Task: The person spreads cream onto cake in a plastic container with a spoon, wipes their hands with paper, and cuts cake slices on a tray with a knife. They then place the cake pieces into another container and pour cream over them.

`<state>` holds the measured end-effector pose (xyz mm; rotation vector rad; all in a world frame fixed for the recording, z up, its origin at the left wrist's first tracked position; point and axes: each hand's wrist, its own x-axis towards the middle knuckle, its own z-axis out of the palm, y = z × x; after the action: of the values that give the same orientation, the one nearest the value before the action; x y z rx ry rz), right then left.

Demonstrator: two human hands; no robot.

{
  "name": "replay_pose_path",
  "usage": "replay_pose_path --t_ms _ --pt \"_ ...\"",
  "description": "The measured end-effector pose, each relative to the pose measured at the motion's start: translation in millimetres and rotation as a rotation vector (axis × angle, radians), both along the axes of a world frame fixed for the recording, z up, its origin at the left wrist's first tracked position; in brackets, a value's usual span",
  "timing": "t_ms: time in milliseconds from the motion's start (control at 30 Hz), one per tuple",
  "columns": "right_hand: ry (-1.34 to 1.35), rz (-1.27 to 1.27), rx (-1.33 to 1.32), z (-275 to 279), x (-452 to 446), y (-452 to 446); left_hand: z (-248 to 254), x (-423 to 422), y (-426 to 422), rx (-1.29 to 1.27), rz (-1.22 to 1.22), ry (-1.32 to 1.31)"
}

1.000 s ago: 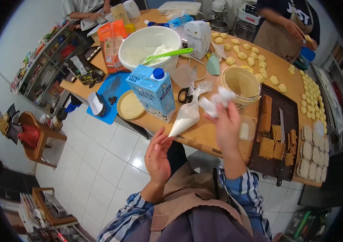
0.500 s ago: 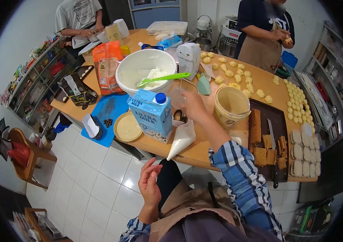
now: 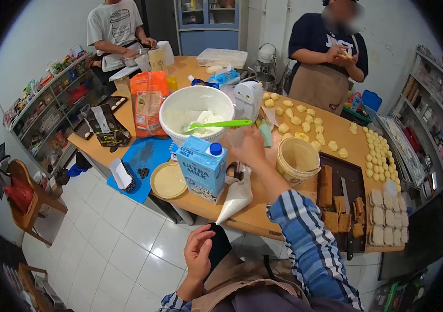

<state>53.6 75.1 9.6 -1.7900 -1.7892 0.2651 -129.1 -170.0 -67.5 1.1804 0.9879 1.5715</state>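
Piping bag on near edge of tabletop, long axis far-right to near-left, tip toward the nearer, empty, loosely curled left hand; right hand beyond it at clear tub, finger closure and grip indiscernible.

One piping bag, one milk carton, one white bowl

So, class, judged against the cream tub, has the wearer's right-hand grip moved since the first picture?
Yes, leftward and forward: the right-hand grip was on the near side of the cream tub; now it is left of it.
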Motion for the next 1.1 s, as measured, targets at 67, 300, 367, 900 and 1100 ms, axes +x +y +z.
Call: replay_pose_path --t_ms 67,300,367,900,1100 --pt "0.217 -0.040 0.084 31.1 9.7 -48.0 1.3 6.6 0.0 0.010 -0.047 -0.036" --pt "1.270 0.385 -0.266 -5.3 26.6 -262.9 12.3 41.2 -2.6 0.431 -0.122 0.308" --pt "1.420 0.389 -0.402 -32.1 30.6 -296.2 11.6 51.0 -6.7 0.505 -0.231 0.399" --pt "1.553 0.248 -0.544 -68.4 85.4 -373.3 20.2 88.8 -27.9 0.483 -0.887 0.509" --pt "1.607 0.271 -0.536 -90.9 83.2 -377.3 23.0 85.9 -30.0 0.421 -0.906 0.532"
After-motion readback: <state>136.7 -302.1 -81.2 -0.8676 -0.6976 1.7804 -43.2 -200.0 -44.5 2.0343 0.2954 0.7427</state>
